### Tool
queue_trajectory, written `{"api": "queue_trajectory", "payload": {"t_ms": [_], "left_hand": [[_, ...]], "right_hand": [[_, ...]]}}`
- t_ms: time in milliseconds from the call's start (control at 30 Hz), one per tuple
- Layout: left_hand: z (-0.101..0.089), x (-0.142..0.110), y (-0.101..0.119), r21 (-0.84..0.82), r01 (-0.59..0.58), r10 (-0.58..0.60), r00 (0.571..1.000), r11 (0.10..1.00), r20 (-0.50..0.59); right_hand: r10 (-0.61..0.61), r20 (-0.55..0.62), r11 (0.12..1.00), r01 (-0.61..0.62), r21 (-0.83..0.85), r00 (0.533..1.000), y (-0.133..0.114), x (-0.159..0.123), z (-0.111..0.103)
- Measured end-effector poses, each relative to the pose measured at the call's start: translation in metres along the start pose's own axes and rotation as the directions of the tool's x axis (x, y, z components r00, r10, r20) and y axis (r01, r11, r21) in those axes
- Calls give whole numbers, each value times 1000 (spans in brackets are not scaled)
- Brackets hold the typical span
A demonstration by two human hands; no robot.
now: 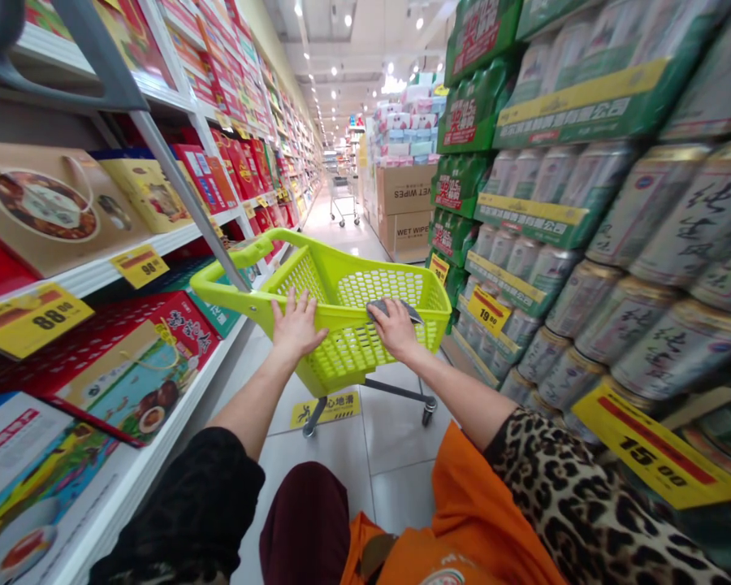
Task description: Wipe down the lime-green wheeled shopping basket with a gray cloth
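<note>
In the head view, a lime-green shopping cart (347, 345) is just ahead of the person, under the fingers of both hands. Its long axis runs crosswise, from left to right: the handle (219, 286) end lies to the left of the left fingers, toward the shelving, and the narrower nose lies just to the right of the right fingers, toward the stacked beer cans (609, 325). The basket is upright, its opening facing up, beyond the fingertips.

The left hand (296, 323) lies on the near rim close to the handle end, fingers spread wide. The right hand (395, 329) is near the nose, fingers closer together and bent over a grey cloth (374, 309), holding it against the near rim.

A grey pole (186, 195) slants up and leftward from the cart, left of the left fingers. Below the fingers, casters (428, 411) stand on the tiled floor (395, 439), by a yellow caution sticker (341, 405). Gift boxes (54, 211) fill the shelves left of the left fingers; well beyond both hands are wet-wipes cartons (405, 195).
</note>
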State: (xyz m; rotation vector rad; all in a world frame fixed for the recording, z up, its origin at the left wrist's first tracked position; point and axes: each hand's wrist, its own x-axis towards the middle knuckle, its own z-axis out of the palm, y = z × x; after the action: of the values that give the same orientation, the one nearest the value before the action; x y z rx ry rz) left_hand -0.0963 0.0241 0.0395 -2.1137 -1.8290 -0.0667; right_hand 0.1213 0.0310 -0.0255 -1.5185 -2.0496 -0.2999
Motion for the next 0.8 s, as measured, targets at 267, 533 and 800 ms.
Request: {"api": "queue_trajectory", "payload": {"t_ms": [267,533,800], "left_hand": [[2,-2,-3,7,-7,7,1000,1000,-14],[5,0,5,-4,3,-3,999,1000,-34],[-2,-8,-8,55,-42,43,999,998,-7]], "right_hand": [[28,-38,996,-31,-83,999,68,-19,-12],[79,-71,996,-82,-41,994,43,-12,-6],[-69,-10,998,69,-6,998,12,6,-1]]}}
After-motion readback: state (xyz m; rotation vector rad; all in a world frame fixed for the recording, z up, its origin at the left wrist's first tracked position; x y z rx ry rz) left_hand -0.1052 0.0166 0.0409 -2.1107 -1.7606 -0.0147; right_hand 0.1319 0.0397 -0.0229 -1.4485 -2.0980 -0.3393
